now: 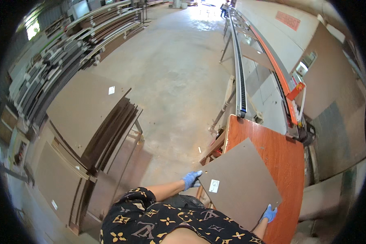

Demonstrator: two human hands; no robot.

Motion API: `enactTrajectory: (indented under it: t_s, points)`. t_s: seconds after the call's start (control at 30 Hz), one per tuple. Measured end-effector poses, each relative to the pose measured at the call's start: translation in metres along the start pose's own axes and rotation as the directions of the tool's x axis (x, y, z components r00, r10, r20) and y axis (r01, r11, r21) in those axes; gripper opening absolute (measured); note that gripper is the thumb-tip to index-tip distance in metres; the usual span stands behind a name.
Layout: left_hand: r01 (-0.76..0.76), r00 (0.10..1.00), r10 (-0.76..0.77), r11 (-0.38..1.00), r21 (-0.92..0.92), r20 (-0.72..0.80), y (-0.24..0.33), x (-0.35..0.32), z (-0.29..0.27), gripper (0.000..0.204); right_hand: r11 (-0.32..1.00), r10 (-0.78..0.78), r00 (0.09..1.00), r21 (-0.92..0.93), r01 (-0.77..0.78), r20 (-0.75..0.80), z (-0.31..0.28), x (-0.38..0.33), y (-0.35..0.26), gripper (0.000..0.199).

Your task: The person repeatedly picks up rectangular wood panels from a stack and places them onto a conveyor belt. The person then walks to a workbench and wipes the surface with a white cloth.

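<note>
A flat grey-brown panel [242, 183] with a white label [214, 186] and small holes near its corners lies tilted across the reddish wooden table [290, 175]. My left hand [191, 180], in a blue glove, grips the panel's left corner, thumb on top. At the right edge my right hand [269, 213], also gloved in blue, holds the panel near its corner. Fingers under the panel are hidden on both sides. Part of the panel overhangs the table's left edge toward my body.
A long conveyor with a black roller track [240, 81] and an orange rail [272, 65] runs away from the table; another panel [256, 56] lies on it. Stacked brown panels [89, 110] stand at left, with racked boards [57, 61] behind. A person [224, 9] is far off.
</note>
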State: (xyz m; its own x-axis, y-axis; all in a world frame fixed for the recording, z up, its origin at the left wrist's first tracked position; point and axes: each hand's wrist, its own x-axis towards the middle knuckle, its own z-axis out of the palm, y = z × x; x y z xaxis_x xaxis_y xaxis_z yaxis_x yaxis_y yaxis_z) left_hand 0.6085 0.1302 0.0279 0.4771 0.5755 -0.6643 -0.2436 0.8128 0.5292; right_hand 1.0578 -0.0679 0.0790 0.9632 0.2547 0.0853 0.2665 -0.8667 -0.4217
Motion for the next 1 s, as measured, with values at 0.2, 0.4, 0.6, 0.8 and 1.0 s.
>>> enactTrajectory:
  t_s: [0.2, 0.4, 0.6, 0.8, 1.0]
  points:
    - [-0.167, 0.984, 0.173, 0.980, 0.111, -0.047, 0.043, -0.104, -0.007, 0.041, 0.669, -0.075, 0.842, 0.654, -0.355, 0.534, -0.004, 0.005, -0.020, 0.053]
    - [-0.557, 0.791, 0.495, 0.825, -0.090, -0.359, 0.030, -0.224, -0.081, 0.034, 0.663, -0.412, 0.256, 0.481, -0.574, 0.874, 0.027, -0.083, -0.152, 0.048]
    - [-0.888, 0.349, 0.571, 0.454, -0.068, -0.743, -0.059, -0.351, -0.162, 0.043, 0.740, -0.621, -0.004, 0.585, -0.331, 0.784, 0.092, -0.219, -0.270, 0.046]
    - [-0.975, 0.223, 0.349, 0.064, -0.215, -0.910, -0.159, -0.441, -0.196, 0.055, 0.733, -0.669, -0.076, 0.639, -0.232, 0.740, 0.065, -0.401, -0.321, 0.036]
    - [-0.961, 0.268, 0.296, 0.154, -0.231, -0.917, -0.237, -0.406, -0.192, 0.051, 0.694, -0.714, -0.223, 0.627, -0.354, 0.664, 0.064, -0.554, -0.304, 0.015]
